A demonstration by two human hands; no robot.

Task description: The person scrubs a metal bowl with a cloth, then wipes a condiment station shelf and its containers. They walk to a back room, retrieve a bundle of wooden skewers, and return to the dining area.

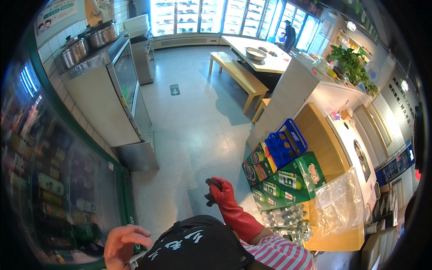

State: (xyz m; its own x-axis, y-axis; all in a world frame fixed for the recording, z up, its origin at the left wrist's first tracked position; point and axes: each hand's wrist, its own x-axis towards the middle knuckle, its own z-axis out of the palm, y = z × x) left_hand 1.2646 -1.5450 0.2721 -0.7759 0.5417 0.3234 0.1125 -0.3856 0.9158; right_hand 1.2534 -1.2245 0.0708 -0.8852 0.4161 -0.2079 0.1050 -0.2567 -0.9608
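Note:
My right hand (224, 195) wears a long red rubber glove and reaches forward over the tiled floor. Its fingers are closed around a small dark crumpled thing (211, 193), perhaps a rag; I cannot tell exactly. At the lower left is my bare left hand (126, 243), slightly blurred, its fingers bent and apart with nothing seen in them. It is beside the green-framed glass door of a drinks cooler (84, 189), where bottles and cans stand on shelves. A black apron with white writing (189, 246) covers my front, and a pink-and-white striped sleeve (280, 253) shows.
Beer cartons (287, 182), a blue bottle carrier (285, 143) and shrink-wrapped bottles (287, 219) stand at right beside a wooden bench with clear plastic sheeting (339, 202). A steel-fronted cabinet (111, 91) carries pots (72, 52). Farther off are a table (236, 45), a bench (238, 71) and a person (289, 35).

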